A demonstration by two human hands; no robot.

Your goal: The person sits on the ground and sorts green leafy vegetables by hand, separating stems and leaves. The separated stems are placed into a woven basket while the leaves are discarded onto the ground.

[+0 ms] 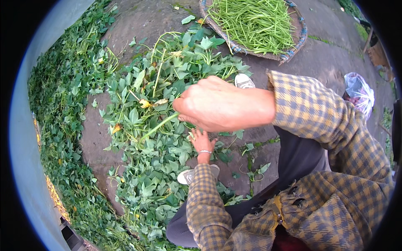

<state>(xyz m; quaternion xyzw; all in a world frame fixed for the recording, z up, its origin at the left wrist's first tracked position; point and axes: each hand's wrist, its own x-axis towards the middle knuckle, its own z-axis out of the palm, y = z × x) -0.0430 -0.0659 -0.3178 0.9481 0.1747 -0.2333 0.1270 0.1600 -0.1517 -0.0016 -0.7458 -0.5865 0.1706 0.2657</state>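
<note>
My right hand [220, 105], in a checked sleeve, is raised over the leafy vines with its fingers closed on a green stem [160, 127]. Lower and farther from the camera, my left hand [201, 143] has its fingers spread over the heap of leafy green vines [157, 166]; a bracelet circles its wrist. Whether it touches the leaves I cannot tell. Some yellowed leaves [144, 103] lie among the green ones. Beyond my right hand, a round woven tray [303, 31] with blue binding on its rim holds a pile of thin green stems [254, 25].
A larger bank of vines [62, 131] runs along the left side by a pale wall [26, 125]. My shoes [244, 81] rest at the heap's edge on stone paving [329, 47]. A tied clear plastic bag [361, 91] stands at right, below a basket [378, 56].
</note>
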